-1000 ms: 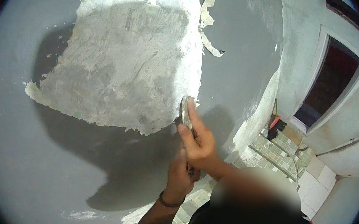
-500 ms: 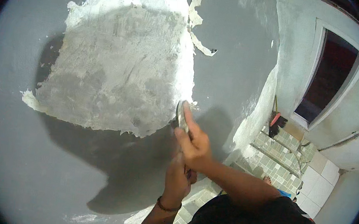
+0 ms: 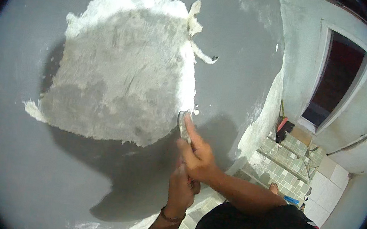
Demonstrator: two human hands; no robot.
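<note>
In front of me a grey painted wall [image 3: 231,84] has a large rough bare patch [image 3: 116,71] with ragged white edges. A scraper [image 3: 184,130], seen nearly edge-on, has its tip at the patch's lower right border. My left hand [image 3: 180,190], with a dark band at the wrist, is closed around the scraper's lower part. Higher up, my right hand [image 3: 198,161] grips the same scraper, its index finger stretched along the blade toward the tip. A loose peeling strip of paint [image 3: 204,55] hangs from the patch's upper right edge.
Below on the right are tiled steps [image 3: 293,157] and a broom [image 3: 284,129] against the wall. A white-framed dark opening [image 3: 337,81] is set in the right wall. A blue object [image 3: 291,200] lies near my foot [image 3: 273,188]. My shadow falls across the patch.
The scraper tip and both hands sit slightly lower in the picture, and the patch has also shifted down a little. Both hands keep their hold.
</note>
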